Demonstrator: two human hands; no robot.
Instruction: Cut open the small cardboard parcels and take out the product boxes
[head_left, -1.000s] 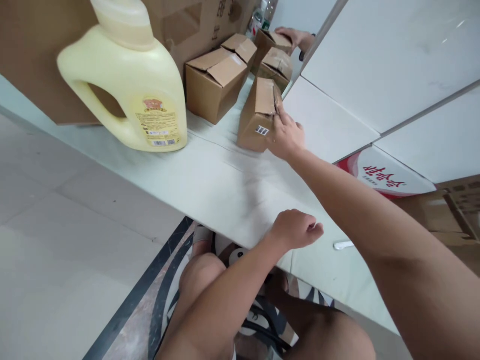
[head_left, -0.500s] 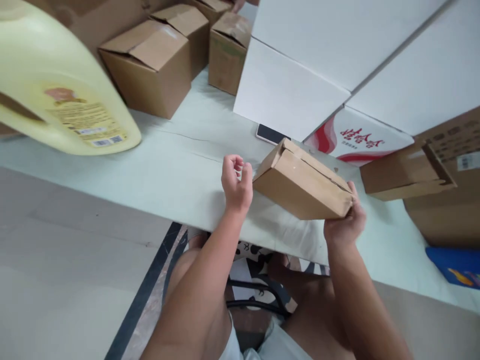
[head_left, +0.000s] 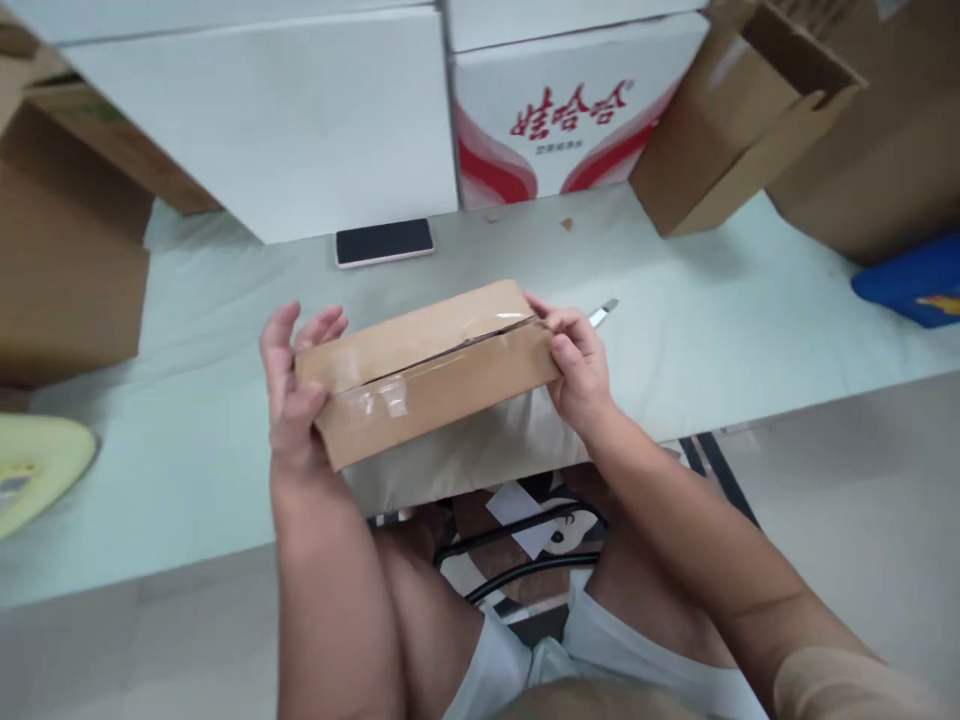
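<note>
A small brown cardboard box [head_left: 442, 390] is held tilted between both my hands above the table's front part. Its long seam faces up, with bits of clear tape along it. My left hand [head_left: 296, 390] grips the left end, thumb on the near side and some fingers raised behind. At the right end, my right hand [head_left: 574, 360] pinches the corner with the thumb in front. Just beyond that hand lies a utility knife [head_left: 604, 311] on the cloth, partly hidden by the fingers.
A phone [head_left: 385, 242] lies before stacked white cartons [head_left: 262, 130]. An open cardboard box [head_left: 720, 130] stands back right, beside a blue package [head_left: 911, 285]. Brown boxes [head_left: 67, 260] and a yellow bottle [head_left: 41, 465] are at left. The pale cloth-covered table [head_left: 720, 330] ends near my knees.
The view has swung to the right. My left hand, earlier apart from the box, now holds its left end. The box has been turned, and the knife has come into sight.
</note>
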